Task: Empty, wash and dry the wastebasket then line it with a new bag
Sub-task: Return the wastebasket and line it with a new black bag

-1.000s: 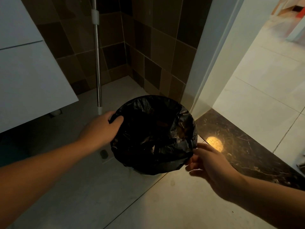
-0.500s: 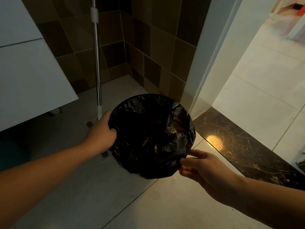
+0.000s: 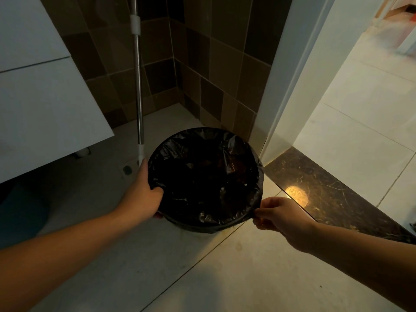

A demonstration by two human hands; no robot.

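A round wastebasket stands on the tiled floor in the middle of the view, almost wholly covered by a black plastic bag folded over its rim. My left hand grips the left side of the rim, thumb hooked inside over the bag. My right hand pinches the folded bag edge at the right front of the rim. The inside of the basket is dark and I cannot see what it holds.
A metal mop handle leans in the brown-tiled corner just behind the basket. A white cabinet overhangs the floor at the left. A white door frame and a dark marble threshold lie to the right.
The basket has gone down onto the floor. My left thumb has come over the rim, and my right hand has closed from loose fingers into a pinch on the bag edge.
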